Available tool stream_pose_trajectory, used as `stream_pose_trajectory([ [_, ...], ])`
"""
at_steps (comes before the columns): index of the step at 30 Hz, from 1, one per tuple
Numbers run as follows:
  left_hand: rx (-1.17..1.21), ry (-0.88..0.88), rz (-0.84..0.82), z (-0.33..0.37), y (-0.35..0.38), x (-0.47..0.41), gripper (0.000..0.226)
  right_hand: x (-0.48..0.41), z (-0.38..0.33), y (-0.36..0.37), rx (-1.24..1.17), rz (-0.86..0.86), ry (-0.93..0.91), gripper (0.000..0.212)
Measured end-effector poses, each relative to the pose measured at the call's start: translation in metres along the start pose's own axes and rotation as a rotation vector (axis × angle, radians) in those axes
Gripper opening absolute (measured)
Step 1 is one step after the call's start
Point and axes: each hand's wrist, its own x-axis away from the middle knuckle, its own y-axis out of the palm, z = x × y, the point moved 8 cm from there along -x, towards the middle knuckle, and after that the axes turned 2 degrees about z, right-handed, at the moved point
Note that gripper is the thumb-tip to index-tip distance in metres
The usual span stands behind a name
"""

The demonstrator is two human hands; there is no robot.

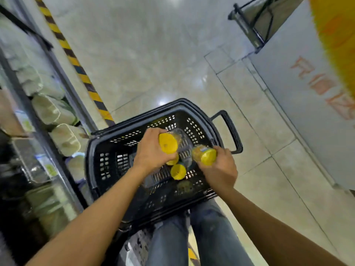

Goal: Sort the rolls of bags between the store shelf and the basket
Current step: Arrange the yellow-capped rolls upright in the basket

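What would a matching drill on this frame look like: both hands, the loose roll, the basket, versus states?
1 left hand
2 right hand
3 loose roll
4 basket

A black, perforated walls
B in the basket, unheld
C grips the shelf-side roll
D grips the handle-side roll

Pairs: 1-C, 2-D, 3-B, 4-A
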Motion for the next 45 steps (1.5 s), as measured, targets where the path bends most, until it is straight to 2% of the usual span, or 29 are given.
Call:
stream_pose_trajectory([
  [3,0.057,0.044,0.064,0.031,-0.047,0.034,0.079,0.021,-0.036,-0.049,-0.033,-0.025,-0.135,0.074],
  [7,0.087,0.122,0.124,0.069,-0.105,0.072,0.095,0.056,-0.088,-0.108,-0.141,-0.018,-0.362,0.068],
  [11,0.047,0.152,0.228,0.098,-0.162,0.101,0.089,0.078,-0.140,-0.158,-0.158,0.006,-0.573,0.083],
  [16,-0.068,0.155,0.332,0.130,-0.220,0.130,0.090,0.087,-0.206,-0.201,-0.079,-0.037,-0.795,0.074],
  [21,-0.068,0.040,0.444,0.140,-0.260,0.163,0.083,0.091,-0.265,-0.229,-0.041,-0.122,-1.001,0.074],
  [25,0.011,-0.074,0.563,0.143,-0.271,0.210,0.097,0.112,-0.301,-0.239,0.020,-0.222,-1.219,0.075],
  [27,0.055,-0.152,0.676,0.139,-0.273,0.242,0.101,0.133,-0.315,-0.244,0.050,-0.298,-1.332,0.067],
  [31,0.122,-0.368,0.856,0.124,-0.263,0.319,0.084,0.187,-0.327,-0.246,0.085,-0.441,-1.500,0.046],
  [34,0.123,-0.504,0.953,0.115,-0.248,0.382,0.093,0.235,-0.326,-0.236,0.092,-0.540,-1.628,0.048],
  [36,0.141,-0.604,1.001,0.110,-0.235,0.426,0.090,0.269,-0.318,-0.226,0.122,-0.606,-1.702,0.061],
  [39,0.184,-0.733,1.064,0.103,-0.208,0.488,0.079,0.322,-0.298,-0.218,0.151,-0.716,-1.783,0.063],
  [43,0.259,-0.846,1.147,0.100,-0.168,0.567,0.080,0.388,-0.261,-0.209,0.189,-0.845,-1.857,0.065],
  [45,0.276,-0.896,1.194,0.101,-0.148,0.605,0.088,0.421,-0.240,-0.206,0.204,-0.896,-1.902,0.070],
])
